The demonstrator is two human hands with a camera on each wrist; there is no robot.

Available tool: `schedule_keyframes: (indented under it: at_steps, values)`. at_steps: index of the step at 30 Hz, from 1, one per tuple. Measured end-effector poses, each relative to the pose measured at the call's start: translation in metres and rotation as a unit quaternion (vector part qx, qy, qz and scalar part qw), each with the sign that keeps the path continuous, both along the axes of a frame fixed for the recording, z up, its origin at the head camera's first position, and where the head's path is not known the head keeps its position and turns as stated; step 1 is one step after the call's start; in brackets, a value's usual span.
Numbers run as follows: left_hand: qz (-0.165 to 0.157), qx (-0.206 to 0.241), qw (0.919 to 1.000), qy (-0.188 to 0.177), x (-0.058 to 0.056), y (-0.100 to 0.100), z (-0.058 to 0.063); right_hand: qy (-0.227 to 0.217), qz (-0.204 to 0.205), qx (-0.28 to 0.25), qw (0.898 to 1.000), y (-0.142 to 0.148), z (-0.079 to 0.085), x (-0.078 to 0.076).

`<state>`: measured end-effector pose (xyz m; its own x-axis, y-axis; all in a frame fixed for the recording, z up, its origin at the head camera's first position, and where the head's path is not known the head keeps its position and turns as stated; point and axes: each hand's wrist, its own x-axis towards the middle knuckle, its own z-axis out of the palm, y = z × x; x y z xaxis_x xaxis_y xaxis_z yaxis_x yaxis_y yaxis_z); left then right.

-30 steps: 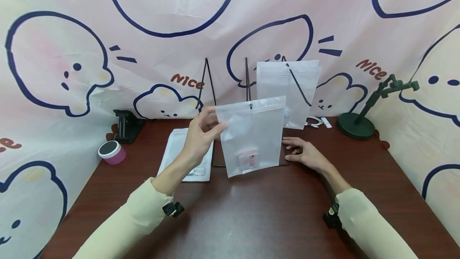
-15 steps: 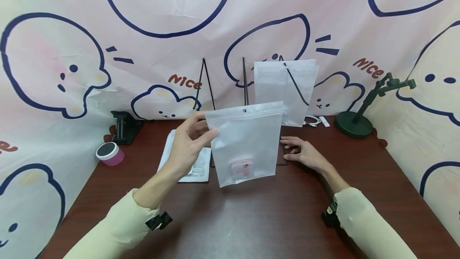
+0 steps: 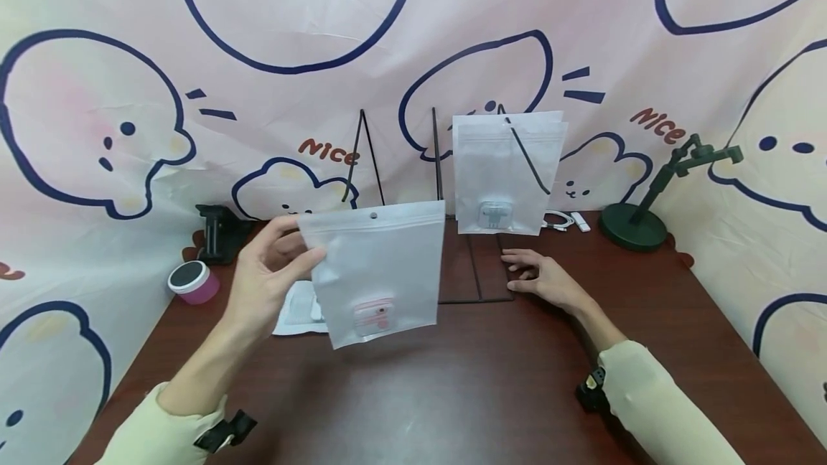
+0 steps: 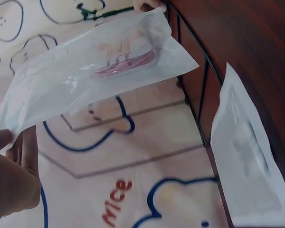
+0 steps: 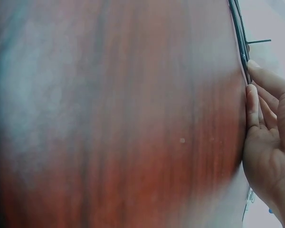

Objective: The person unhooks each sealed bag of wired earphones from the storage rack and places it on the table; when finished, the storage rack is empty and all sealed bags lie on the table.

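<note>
Head view shows a pale backdrop (image 3: 413,34) printed with cartoon bears behind a dark red-brown worktop (image 3: 452,393), which carries everything else. Near its back edge stands a black wire rack (image 3: 474,264), and frosted pouches (image 3: 507,174) lean upright in it, the front one with a small white item inside. To the right sits a dark stand (image 3: 629,224) with a round base. The left hand (image 3: 261,282) holds up a frosted zip pouch (image 3: 375,271) clear of the worktop, fingers and thumb pinching its upper left corner; a small pink item (image 3: 373,313) lies at the bottom of the pouch. Left wrist view shows the same pouch from below, with another flat pouch (image 4: 244,161) lying on the worktop under it. The right hand (image 3: 543,278) rests flat on the worktop, fingers straight and relaxed, touching the rack's base wire (right wrist view confirms the contact). A small pink jar (image 3: 192,282) sits at far left. Judging by this, the pink item is already bagged, and the held pouch has not yet been set in the rack or laid down. Compared with a second ago, the left hand has carried the pouch leftward and lower, uncovering the rack; the right hand has stayed put.
</note>
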<state>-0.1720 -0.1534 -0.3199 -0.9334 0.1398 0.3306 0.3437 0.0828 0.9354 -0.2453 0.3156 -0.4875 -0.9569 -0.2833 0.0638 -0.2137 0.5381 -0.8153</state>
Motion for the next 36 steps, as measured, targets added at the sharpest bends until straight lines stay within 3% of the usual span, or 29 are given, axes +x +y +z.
schedule_keyframes:
  at_steps: [9,21,28,36]
  values:
    - [0.048,0.076,0.9952,0.039,0.005,-0.049,0.002,0.004,0.002,-0.002,1.0,-0.001,0.003,0.003]
    - [0.09,0.141,0.9853,0.034,0.005,-0.112,0.005,0.001,0.004,-0.004,1.0,0.0,0.001,0.0]
    - [0.123,0.135,0.9832,0.001,-0.009,-0.147,0.002,-0.003,0.0,0.001,1.0,0.001,0.003,0.001]
    - [0.227,0.099,0.9674,-0.051,-0.025,-0.181,-0.004,-0.003,0.002,0.004,1.0,0.0,0.003,0.001]
